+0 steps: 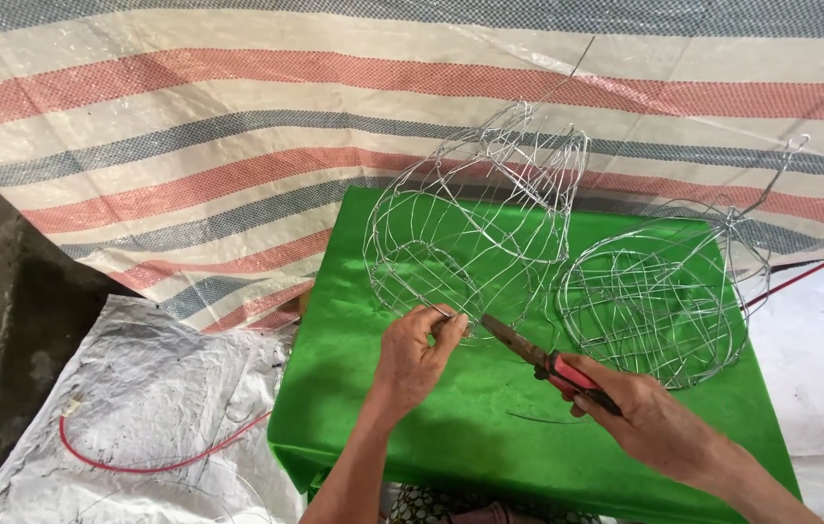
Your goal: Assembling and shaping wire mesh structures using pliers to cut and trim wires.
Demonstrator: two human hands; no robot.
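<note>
A domed cage of thin silver wire, woven from hoops and crossing strands into an open basket shape, stands on a bright green satin cloth that drapes over a low surface. The left hand rests at the cage's lower front edge, its fingers pinched together on a strand of the wire. The right hand, nearer the front right corner of the green cloth, is closed around the red handles of rusty pliers, whose tip points at the pinched spot. A second round wire cage sits on the cloth's right side, just beside the first. Behind the cloth hangs a woven plastic tarpaulin striped white, red and blue-grey; left of it lies a crumpled white sack with a red cord across it.
</note>
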